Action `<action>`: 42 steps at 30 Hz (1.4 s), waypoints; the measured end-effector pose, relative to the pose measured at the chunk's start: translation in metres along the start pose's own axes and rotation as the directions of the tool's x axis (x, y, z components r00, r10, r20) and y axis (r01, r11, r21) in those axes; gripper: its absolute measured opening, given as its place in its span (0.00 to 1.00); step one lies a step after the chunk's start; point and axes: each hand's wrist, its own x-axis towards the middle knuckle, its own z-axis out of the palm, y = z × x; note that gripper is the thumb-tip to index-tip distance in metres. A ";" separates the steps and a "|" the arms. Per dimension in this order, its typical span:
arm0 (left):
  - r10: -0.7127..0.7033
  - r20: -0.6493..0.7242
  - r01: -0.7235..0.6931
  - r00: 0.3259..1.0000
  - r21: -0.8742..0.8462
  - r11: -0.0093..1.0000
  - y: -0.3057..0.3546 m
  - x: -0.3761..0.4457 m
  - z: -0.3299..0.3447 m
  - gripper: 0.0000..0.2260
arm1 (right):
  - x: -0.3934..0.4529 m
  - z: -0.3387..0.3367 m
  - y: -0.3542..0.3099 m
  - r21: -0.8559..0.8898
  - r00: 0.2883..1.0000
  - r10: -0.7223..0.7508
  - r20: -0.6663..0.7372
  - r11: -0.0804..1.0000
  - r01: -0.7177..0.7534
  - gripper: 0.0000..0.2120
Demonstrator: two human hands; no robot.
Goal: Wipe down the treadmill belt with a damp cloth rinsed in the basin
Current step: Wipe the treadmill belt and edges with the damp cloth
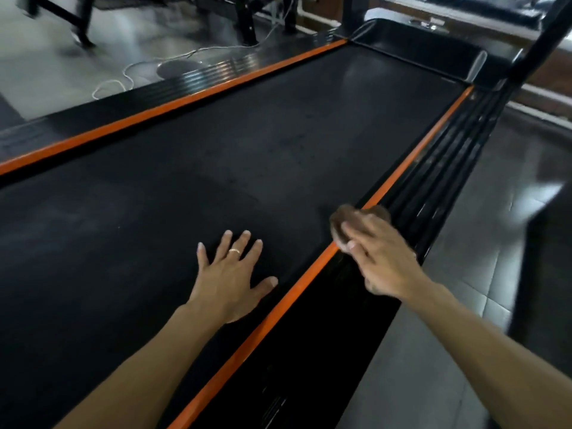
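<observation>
The left hand (230,274) lies flat on the black treadmill belt (247,144) near its right edge, fingers spread and straight, a ring (234,251) on one finger, holding nothing. Just beside it, the right hand (382,258) presses a brown cloth (339,222) down over the orange strip (411,159) at the belt's right edge, fingers fairly straight on top of the cloth, though blurred
</observation>
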 end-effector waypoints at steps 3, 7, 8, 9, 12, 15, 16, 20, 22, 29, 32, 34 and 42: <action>-0.117 -0.024 0.117 0.993 -0.001 0.993 -0.027 0.017 -0.007 0.41 | -0.008 0.007 -0.063 0.025 0.915 -0.402 0.004 0.915 0.402 0.21; -0.137 0.078 0.138 0.987 -0.008 0.990 -0.046 0.041 -0.018 0.47 | 0.029 0.010 -0.098 -0.004 0.820 -0.412 0.398 0.893 0.451 0.32; -0.131 0.096 0.134 0.987 -0.022 0.991 -0.047 0.045 -0.019 0.48 | 0.045 0.009 -0.090 -0.077 0.812 -0.369 0.453 0.891 0.447 0.31; -0.125 0.104 0.129 0.987 -0.034 0.991 -0.047 0.046 -0.018 0.48 | 0.061 0.005 -0.078 -0.126 0.818 -0.300 0.490 0.905 0.407 0.30; -0.121 0.070 0.125 0.990 -0.050 0.991 -0.049 0.046 -0.012 0.48 | 0.102 -0.013 -0.042 -0.269 0.897 -0.098 0.431 0.935 0.232 0.29; -0.115 0.067 0.118 0.991 -0.053 0.992 -0.051 0.047 -0.009 0.48 | 0.110 -0.019 -0.040 -0.325 0.944 -0.097 0.314 0.924 0.203 0.23; -0.116 0.067 0.119 0.991 -0.051 0.992 -0.052 0.047 -0.009 0.48 | 0.108 -0.021 -0.042 -0.282 0.952 -0.097 0.290 0.942 0.182 0.21; -0.125 0.079 0.130 0.989 -0.056 0.990 -0.051 0.048 -0.009 0.49 | 0.119 -0.036 -0.033 -0.228 0.994 -0.094 0.054 0.968 0.104 0.14; -0.142 0.095 0.148 0.985 -0.065 0.987 -0.050 0.049 -0.013 0.49 | 0.129 -0.033 -0.026 -0.229 0.976 -0.089 0.197 0.964 0.134 0.16; -0.227 0.031 0.229 0.973 -0.123 0.966 -0.029 0.064 -0.030 0.45 | 0.132 -0.023 -0.003 -0.001 0.950 -0.060 0.308 0.998 0.063 0.24; -0.276 -0.009 0.274 0.961 -0.093 0.957 -0.020 0.083 -0.033 0.47 | 0.141 -0.004 -0.023 -0.133 0.968 0.017 0.250 0.991 0.017 0.20; -0.310 0.043 0.312 0.950 -0.082 0.946 -0.026 0.094 -0.033 0.49 | 0.137 0.005 -0.040 -0.075 0.964 -0.002 0.267 0.997 0.023 0.17; -0.297 0.058 0.302 0.953 -0.100 0.948 -0.038 0.102 -0.019 0.52 | 0.126 -0.011 -0.016 0.022 0.889 -0.277 0.365 0.957 0.289 0.17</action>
